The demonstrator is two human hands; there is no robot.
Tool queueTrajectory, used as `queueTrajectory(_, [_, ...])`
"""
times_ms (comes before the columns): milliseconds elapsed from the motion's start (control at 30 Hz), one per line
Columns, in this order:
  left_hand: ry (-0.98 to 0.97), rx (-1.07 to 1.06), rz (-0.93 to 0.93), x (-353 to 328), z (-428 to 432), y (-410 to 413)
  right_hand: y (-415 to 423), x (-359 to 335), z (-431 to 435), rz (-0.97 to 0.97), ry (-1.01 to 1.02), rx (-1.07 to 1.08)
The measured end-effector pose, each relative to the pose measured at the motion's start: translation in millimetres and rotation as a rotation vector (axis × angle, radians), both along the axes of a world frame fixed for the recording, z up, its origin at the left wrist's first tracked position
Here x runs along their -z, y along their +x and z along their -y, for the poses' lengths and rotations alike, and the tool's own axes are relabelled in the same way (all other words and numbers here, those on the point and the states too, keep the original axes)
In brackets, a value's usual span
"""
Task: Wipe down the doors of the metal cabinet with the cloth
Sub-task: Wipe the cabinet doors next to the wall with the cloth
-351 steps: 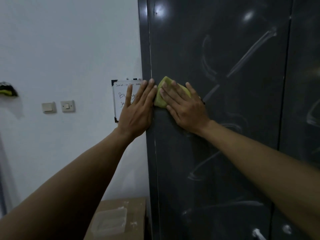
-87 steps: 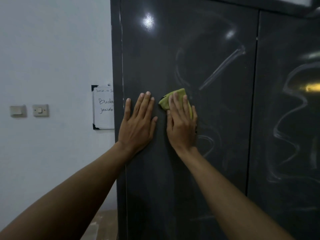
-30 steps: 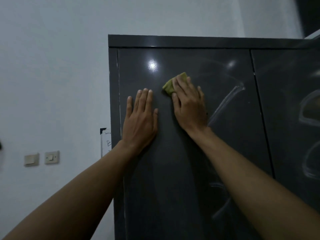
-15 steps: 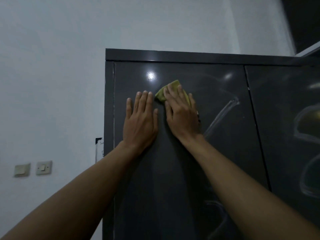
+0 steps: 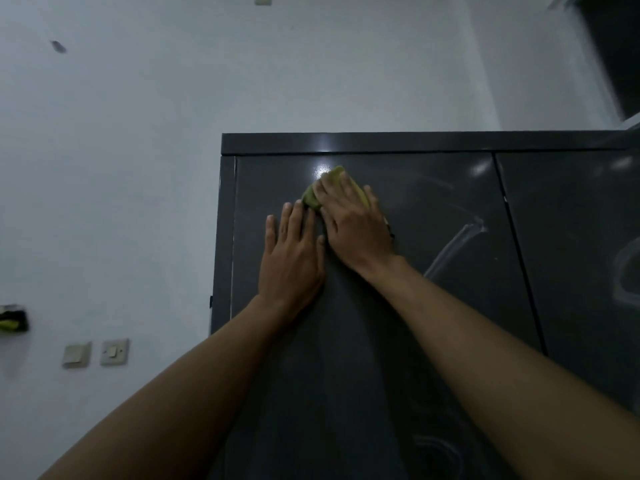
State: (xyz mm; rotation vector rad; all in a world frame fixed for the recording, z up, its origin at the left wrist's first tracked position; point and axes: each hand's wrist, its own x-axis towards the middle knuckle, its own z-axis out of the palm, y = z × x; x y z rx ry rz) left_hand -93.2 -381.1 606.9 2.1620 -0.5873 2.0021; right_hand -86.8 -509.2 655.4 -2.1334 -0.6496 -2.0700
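At the far left edge, a small black-and-yellow object (image 5: 12, 318) sits on the white painted wall (image 5: 138, 168), too blurred to identify. Lower and to its right are two pale square switch plates (image 5: 77, 355) side by side.

The tall dark grey metal cabinet (image 5: 346, 143) stands against this wall, and its flat top rim runs across the middle of the view. On the cabinet's glossy left door (image 5: 433, 209) the left hand (image 5: 292, 258) lies flat, palm against the metal. Its fingers are straight, close together and pointing upward, and it holds nothing. Its fingertips reach up to the lower edge of the small yellow-green folded cloth (image 5: 311, 199); whether they touch it cannot be told.

The cloth lies high on the left door, just below the top rim and beside a bright spot of glare. The right hand (image 5: 353, 223) covers most of it. The fingers are stretched out and slightly spread, and they press the cloth flat against the door rather than curling round it. The two hands lie just beside each other, with the thumbs nearly meeting.

Further right, pale streaky smears (image 5: 453, 247) cross the same door. A thin vertical seam separates it from the right door (image 5: 571, 220), which carries more pale curved smears.
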Motion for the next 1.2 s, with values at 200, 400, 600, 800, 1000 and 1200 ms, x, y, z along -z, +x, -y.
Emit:
queueTrajectory(200, [-0.041, -0.028, -0.02, -3, 7, 1, 2, -33, 16, 0.0, 0.138, 0.037])
queueTrajectory(400, [0.014, -0.025, -0.023, 4, 9, 0, 1, -30, 19, 0.006, 0.035, 0.04])
queueTrajectory(600, [-0.036, 0.001, 0.009, -3, 27, 3, 4, -47, 55, 0.01, 0.216, 0.033])
queueTrajectory(800, [0.04, -0.01, 0.043, -13, 39, 8, 7, -16, 52, -0.011, 0.155, 0.054])
queueTrajectory(1000, [0.052, 0.006, 0.076, -15, 38, 10, -4, -60, 75, -0.004, -0.016, 0.223])
queueTrajectory(1200, [0.049, 0.046, 0.067, -17, 39, 9, 7, -26, 67, 0.001, 0.395, 0.114])
